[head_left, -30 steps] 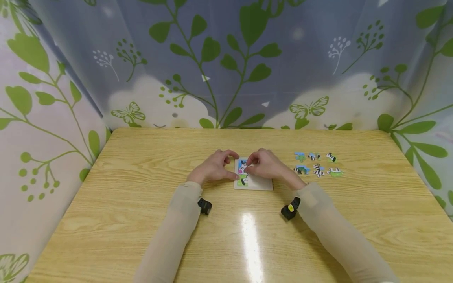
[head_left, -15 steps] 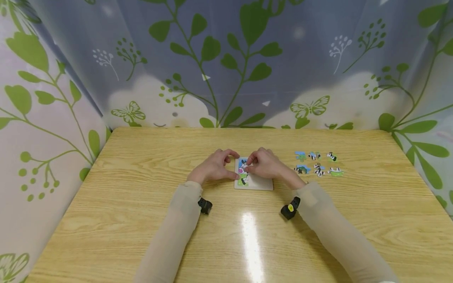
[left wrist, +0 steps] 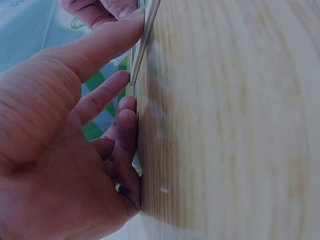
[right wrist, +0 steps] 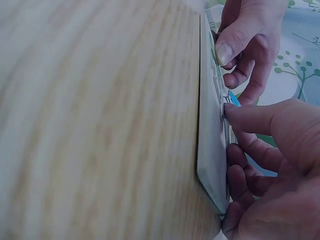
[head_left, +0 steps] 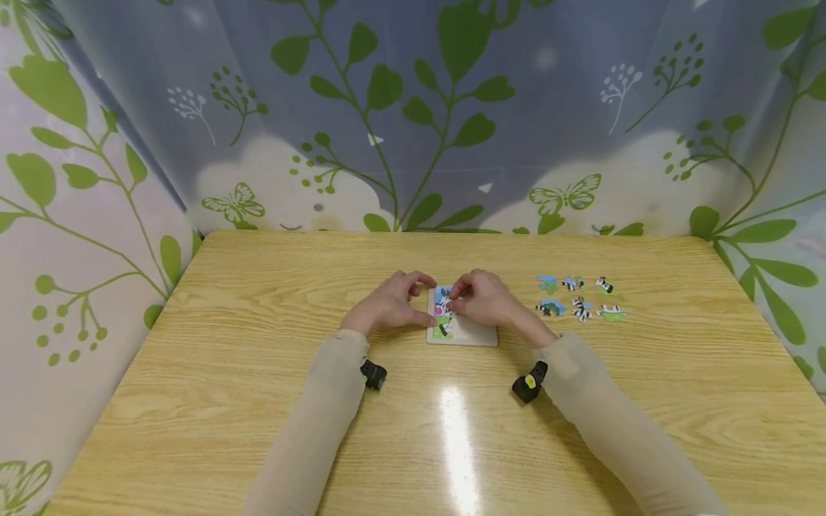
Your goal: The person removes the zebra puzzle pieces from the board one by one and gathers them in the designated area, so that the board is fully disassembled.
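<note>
A small pale puzzle board point(head_left: 474, 335) lies on the table between both hands. Puzzle pieces with a zebra face point(head_left: 442, 311) and green grass cover its left part. At the board's left side is my left hand point(head_left: 389, 304), thumb pressing the near-left edge and index finger touching the far-left corner. My right hand point(head_left: 485, 298) is over the board's middle, its thumb and index finger pinching a puzzle piece at the zebra's head. A blue corner of this puzzle piece point(right wrist: 233, 98) shows in the right wrist view; the fingers hide most of it.
Several loose puzzle pieces point(head_left: 581, 309) lie in two rows to the right of the board, near the right forearm. The wooden table point(head_left: 271, 287) ends at a leaf-patterned curtain point(head_left: 413, 143) behind. A bright light reflection crosses the table's front.
The zebra-head piece under my right fingertips has shifted and turned slightly. Both hands stay almost where they were, and the loose pieces on the right have not moved.
</note>
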Demonstrator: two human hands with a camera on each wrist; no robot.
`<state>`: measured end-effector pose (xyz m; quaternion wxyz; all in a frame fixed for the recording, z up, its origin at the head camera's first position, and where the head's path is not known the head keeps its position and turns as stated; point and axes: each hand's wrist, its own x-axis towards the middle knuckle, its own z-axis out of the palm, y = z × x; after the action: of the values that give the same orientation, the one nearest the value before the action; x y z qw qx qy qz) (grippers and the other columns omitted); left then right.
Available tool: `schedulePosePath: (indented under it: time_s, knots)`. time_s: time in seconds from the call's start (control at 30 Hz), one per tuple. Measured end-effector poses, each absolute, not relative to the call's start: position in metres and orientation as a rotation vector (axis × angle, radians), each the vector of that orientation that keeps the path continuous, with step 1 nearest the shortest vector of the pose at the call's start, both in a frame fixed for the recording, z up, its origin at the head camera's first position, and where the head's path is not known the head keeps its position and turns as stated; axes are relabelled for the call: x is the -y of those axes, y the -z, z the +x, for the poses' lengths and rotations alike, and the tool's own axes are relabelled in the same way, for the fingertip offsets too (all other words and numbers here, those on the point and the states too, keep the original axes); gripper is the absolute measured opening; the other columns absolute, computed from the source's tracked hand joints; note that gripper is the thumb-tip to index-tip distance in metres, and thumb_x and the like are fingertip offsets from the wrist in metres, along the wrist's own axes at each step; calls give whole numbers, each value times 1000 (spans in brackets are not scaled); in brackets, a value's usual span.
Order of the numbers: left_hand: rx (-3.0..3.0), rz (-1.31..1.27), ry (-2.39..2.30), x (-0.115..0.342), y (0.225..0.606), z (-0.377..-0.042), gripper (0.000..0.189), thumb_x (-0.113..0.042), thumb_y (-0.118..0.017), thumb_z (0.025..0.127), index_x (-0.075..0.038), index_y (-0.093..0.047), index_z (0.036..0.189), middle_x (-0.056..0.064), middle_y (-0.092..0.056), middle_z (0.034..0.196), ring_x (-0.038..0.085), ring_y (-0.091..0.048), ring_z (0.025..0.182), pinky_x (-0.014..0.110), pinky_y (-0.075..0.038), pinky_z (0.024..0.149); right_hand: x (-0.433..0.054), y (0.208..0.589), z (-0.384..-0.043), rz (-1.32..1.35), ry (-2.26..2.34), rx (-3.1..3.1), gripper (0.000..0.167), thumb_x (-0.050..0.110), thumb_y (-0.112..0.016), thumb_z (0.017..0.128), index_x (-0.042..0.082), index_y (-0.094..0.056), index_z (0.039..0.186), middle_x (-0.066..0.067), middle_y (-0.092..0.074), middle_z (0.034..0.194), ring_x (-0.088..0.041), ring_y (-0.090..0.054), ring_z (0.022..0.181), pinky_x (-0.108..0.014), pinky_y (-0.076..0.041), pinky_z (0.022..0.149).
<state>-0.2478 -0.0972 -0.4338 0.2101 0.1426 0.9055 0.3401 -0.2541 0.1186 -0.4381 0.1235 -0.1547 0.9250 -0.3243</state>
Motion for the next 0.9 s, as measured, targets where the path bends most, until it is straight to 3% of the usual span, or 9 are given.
schedulePosePath:
  time_s: [0.3, 0.6, 0.9]
  knots:
    - [-2512, 390, -947, 97, 433, -248, 64, -31, -84, 86, -25, -54, 142, 8, -50, 129, 24, -48, 116, 42, -44, 100, -121, 438, -252, -460, 1052, -2673, 11, 20, -76, 90, 9, -76, 92, -6, -74, 91, -17, -62, 81, -27, -46, 73]
    - [-2515, 396, -949, 96, 433, -248, 65, -30, -84, 86, -25, -53, 143, 8, -51, 130, 24, -48, 120, 43, -44, 104, -124, 439, -253, -404, 1114, -2678, 12, 17, -77, 88, 8, -69, 90, -6, -70, 86, -17, -60, 76, -27, -45, 69]
    - [-2513, 400, -951, 97, 433, -248, 65, -30, -84, 85, -24, -53, 143, 8, -51, 129, 24, -48, 118, 42, -44, 103, -126, 438, -256, -443, 1101, -2658, 19, 19, -78, 88, 6, -71, 100, -7, -67, 87, -17, -57, 76, -28, -44, 68]
